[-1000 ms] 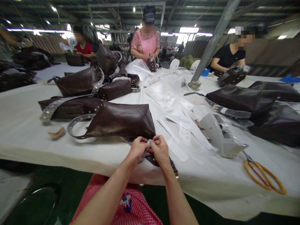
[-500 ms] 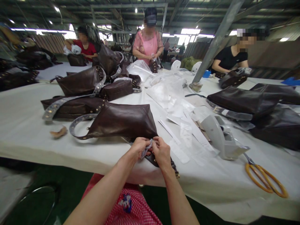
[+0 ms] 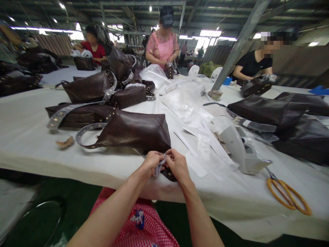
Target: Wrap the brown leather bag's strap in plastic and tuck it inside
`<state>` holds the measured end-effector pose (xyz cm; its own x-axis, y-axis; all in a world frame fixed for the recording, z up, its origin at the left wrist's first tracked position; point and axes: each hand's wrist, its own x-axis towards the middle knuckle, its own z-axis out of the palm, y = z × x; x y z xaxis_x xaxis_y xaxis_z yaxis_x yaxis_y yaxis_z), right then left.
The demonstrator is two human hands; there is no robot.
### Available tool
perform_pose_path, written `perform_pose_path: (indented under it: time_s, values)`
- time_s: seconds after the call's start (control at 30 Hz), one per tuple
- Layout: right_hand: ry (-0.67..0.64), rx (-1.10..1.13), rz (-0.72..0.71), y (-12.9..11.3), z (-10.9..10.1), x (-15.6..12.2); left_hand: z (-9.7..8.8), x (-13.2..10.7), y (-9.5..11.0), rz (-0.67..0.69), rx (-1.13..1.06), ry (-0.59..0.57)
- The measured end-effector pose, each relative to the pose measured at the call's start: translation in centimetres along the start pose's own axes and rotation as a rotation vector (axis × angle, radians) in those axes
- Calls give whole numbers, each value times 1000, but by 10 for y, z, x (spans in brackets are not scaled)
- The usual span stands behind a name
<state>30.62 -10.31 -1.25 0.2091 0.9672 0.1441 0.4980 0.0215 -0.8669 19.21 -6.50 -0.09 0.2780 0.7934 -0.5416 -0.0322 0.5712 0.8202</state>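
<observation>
A dark brown leather handbag [image 3: 133,130] lies on the white table [image 3: 31,144] right in front of me. Its strap end [image 3: 169,174] reaches to the table's near edge. My left hand [image 3: 150,164] and my right hand [image 3: 177,164] meet there, fingers pinched together on a piece of pale wrapping [image 3: 160,166] around that strap end. The bag's other handle [image 3: 84,132], wrapped in pale film, loops out to the left.
A grey tape dispenser [image 3: 241,145] and yellow-handled scissors [image 3: 288,193] lie to the right. White paper strips and plastic bags [image 3: 190,103] cover the middle. More brown bags [image 3: 87,87] lie left and right [image 3: 269,109]. Three people work across the table.
My hands have stayed on the strap end, working the pale wrapping with small finger shifts. The strap piece that hung over the table edge is now drawn up under my right hand.
</observation>
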Motion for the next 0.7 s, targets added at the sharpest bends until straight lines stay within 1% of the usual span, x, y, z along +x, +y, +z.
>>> perform_pose_path:
  time_s: [0.07,0.13,0.2,0.27,0.37,0.43,0.47,0.53,0.6,0.7]
  values:
    - [-44,32,13,-5,3,-10,-6,-11,-4,15,-3,-19]
    - [-64,9,-11,-8,9,-22,-14,-21,-8,39,-8,-41]
    - [-44,-75,-58,-10,14,-33,-20,-27,-12,57,-10,-56]
    - [-4,-208,-104,-12,14,-40,-25,-29,-13,53,-9,-72]
    - [100,-444,-208,-17,2,-41,-29,-27,-10,-3,-3,-104]
    - [150,-545,-339,-19,-11,-38,-31,-25,-7,-44,4,-126]
    - [142,-568,-411,-19,-17,-36,-31,-25,-5,-56,6,-136]
    - [70,-597,-529,-17,-26,-34,-32,-26,-3,-66,10,-153]
    - [17,-636,-591,-12,-29,-34,-32,-26,-3,-71,11,-162]
    - [35,-650,-634,-4,-28,-36,-32,-24,-4,-84,11,-165]
